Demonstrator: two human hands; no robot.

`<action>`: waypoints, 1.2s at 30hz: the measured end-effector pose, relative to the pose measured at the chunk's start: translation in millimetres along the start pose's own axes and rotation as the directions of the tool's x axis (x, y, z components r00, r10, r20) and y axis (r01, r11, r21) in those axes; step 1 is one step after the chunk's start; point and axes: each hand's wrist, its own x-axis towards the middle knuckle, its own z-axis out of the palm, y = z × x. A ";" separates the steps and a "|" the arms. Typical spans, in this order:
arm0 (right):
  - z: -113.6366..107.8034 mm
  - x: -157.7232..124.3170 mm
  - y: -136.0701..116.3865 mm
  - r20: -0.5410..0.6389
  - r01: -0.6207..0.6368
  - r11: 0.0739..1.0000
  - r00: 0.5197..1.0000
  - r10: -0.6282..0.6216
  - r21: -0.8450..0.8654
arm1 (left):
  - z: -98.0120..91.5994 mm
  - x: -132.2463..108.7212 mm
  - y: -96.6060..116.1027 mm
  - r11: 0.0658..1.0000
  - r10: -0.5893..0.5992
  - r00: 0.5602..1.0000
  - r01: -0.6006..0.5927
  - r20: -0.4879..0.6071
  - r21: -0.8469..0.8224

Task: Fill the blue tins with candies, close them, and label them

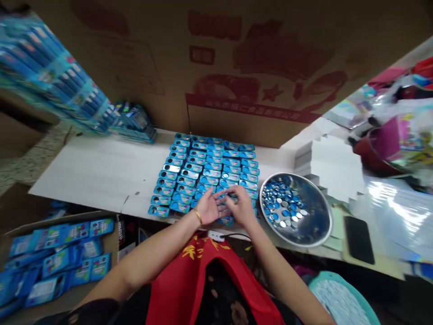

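Several rows of small blue packets (209,169) lie flat on a white board (101,169). My left hand (210,207) and my right hand (241,205) meet over the near rows of the packets, fingertips together. The fingers of both are curled and pinched around a small blue piece that I cannot make out. A gold bangle circles my left wrist.
A steel bowl (311,225) of small blue and silver discs sits right of the packets. A black phone (359,239) lies further right beside white sheets (333,167). A cardboard box (237,58) stands behind. A box of blue packs (50,262) sits lower left.
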 end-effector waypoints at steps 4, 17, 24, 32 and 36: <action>70.7 2.2 -45.7 0.257 0.244 0.947 0.948 -0.188 -0.208 | -28.9 -11.7 20.5 0.986 0.063 0.997 -0.070 -0.050 -0.148; 170.7 88.3 -42.9 0.355 -0.406 0.893 0.878 0.322 0.193 | -119.4 -114.4 125.4 0.975 0.148 0.974 -0.173 -0.173 -0.141; 174.2 103.7 -64.0 0.368 0.002 0.869 0.907 0.207 -0.494 | -137.5 -140.6 153.2 0.974 0.180 0.966 -0.201 -0.184 -0.102; 191.0 116.3 -72.7 0.339 -0.014 0.641 0.840 0.423 -0.767 | -143.5 -142.8 159.5 0.981 0.167 0.978 -0.178 -0.124 -0.082; 199.8 137.0 -68.8 0.292 -0.083 0.562 0.787 0.543 -0.823 | -138.4 -139.9 161.0 0.982 0.156 0.980 -0.167 -0.120 -0.088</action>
